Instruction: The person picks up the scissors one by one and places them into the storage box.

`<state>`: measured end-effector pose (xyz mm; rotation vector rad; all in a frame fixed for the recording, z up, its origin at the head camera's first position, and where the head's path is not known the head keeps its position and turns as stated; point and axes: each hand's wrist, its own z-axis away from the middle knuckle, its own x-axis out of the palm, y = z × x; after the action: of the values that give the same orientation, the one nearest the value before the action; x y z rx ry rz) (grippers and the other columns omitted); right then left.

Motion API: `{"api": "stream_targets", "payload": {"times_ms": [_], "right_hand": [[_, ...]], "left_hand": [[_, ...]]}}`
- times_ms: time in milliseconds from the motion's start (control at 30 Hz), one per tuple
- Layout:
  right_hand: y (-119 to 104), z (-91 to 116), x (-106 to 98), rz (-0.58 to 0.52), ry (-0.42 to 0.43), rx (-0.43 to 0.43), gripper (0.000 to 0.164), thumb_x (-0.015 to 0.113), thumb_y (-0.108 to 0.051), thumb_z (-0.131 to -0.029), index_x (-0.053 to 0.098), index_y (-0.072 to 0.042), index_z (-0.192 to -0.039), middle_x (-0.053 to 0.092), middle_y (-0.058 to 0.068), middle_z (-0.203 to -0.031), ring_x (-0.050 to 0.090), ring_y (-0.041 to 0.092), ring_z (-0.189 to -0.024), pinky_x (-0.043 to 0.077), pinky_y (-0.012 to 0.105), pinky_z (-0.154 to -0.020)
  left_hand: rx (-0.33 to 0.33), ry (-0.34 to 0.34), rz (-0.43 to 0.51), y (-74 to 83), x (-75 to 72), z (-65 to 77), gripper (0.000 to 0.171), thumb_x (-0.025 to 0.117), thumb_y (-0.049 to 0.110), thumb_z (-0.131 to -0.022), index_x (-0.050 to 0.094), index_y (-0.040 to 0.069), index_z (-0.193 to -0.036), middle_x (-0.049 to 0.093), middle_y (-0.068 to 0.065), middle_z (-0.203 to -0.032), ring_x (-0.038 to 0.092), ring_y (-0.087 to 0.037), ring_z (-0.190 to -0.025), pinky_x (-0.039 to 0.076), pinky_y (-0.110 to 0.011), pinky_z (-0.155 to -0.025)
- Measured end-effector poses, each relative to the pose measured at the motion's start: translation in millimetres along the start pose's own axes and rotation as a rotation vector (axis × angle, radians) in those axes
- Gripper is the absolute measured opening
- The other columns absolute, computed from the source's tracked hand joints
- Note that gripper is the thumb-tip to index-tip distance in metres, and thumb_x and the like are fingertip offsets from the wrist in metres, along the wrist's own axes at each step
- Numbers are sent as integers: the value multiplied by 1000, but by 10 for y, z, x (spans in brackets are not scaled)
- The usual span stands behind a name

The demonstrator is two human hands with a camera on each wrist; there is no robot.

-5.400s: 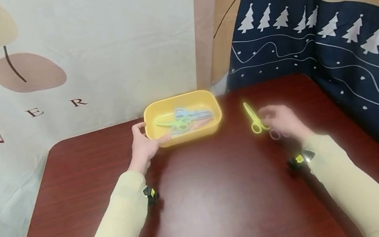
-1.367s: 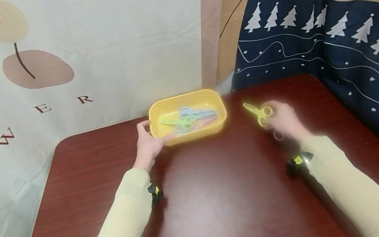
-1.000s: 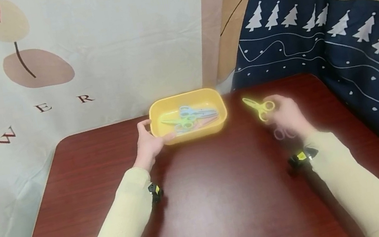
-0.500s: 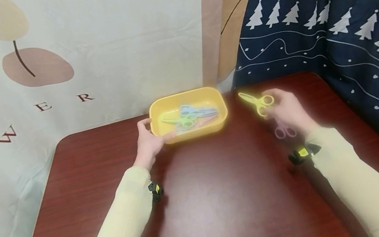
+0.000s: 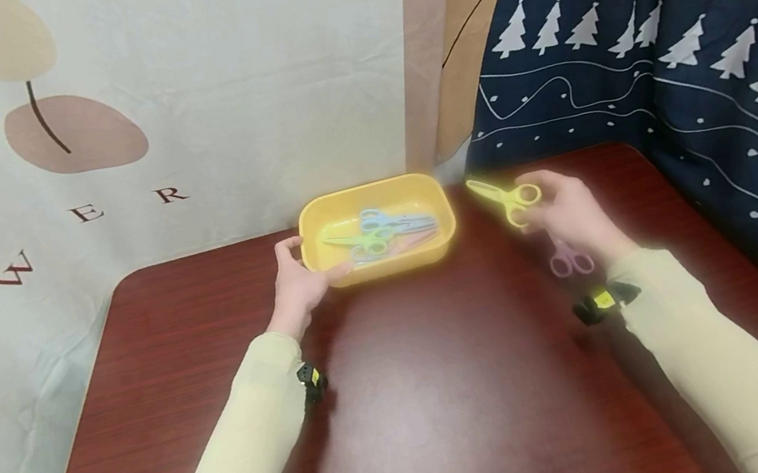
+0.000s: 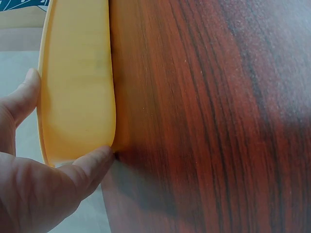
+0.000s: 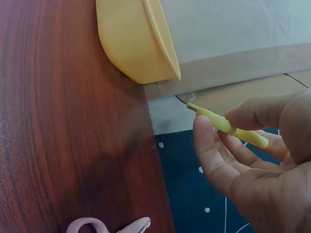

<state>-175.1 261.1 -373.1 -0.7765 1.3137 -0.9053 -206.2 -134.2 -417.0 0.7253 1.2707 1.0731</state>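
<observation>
My left hand (image 5: 299, 288) grips the left end of a yellow plastic basin (image 5: 323, 262). In the left wrist view one fingertip lies at the basin's rim and another presses the wall (image 6: 80, 87) low down. Several scissors, including a green pair (image 5: 368, 242) and blue ones (image 5: 376, 220), lie inside it. Right of the basin, my right hand (image 5: 569, 216) pinches yellow scissors (image 5: 505, 197) above the table, blades toward the basin. The right wrist view shows the scissors (image 7: 214, 121) edge-on between thumb and fingers. Pink scissors (image 5: 570, 260) lie below that hand, their blades partly hidden.
The dark red wooden table (image 5: 408, 400) ends behind the basin at a pale printed cloth (image 5: 213, 113). A navy cloth with white trees (image 5: 573, 84) hangs along the right side, close to my right hand.
Over the last seconds my right hand has lifted the yellow scissors off the table and turned them; recently they moved slightly left toward the basin. The pink scissors show more. My left hand stays put.
</observation>
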Motion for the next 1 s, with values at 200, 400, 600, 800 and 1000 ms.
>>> {"api": "stream_targets", "payload": {"times_ms": [200,400,600,800,1000], "right_hand": [[-65,-9,24,-5,1,-27,56,78,-19,-93,55,-19,-144,66,14,-123,59,35,-60,52,47,-48],[-128,-26,48,4,-6,-58,54,77,-19,-94,55,-20,-144,64,10,-130,66,32,-95,57,34,-66],[-186,-57,95,-15,-18,-62,53,78,-18,-93,57,-22,-142,63,8,-130,62,32,-103,57,37,-73],[-244,-98,158,-38,-7,-100,51,79,-13,-91,60,-17,-138,65,8,-128,64,27,-106,56,32,-88],[-312,-141,165,26,-19,-115,57,80,-12,-89,58,-15,-141,63,8,-131,64,27,-110,55,35,-93]], "left_hand": [[-2,-1,3,6,-4,4,100,92,19,-76,27,17,-152,54,-21,-134,55,-32,-110,47,-39,-92],[-7,-3,5,12,-8,13,99,91,18,-77,27,17,-152,53,-22,-136,54,-32,-111,46,-40,-94],[-5,-1,4,16,-6,16,99,91,17,-77,27,16,-152,52,-22,-136,53,-32,-112,46,-40,-96],[-1,0,8,4,-1,10,99,91,17,-77,27,16,-152,52,-22,-136,54,-32,-112,46,-40,-95],[4,5,5,-1,4,9,99,91,17,-77,27,16,-152,53,-22,-135,54,-31,-111,46,-39,-93]]}}
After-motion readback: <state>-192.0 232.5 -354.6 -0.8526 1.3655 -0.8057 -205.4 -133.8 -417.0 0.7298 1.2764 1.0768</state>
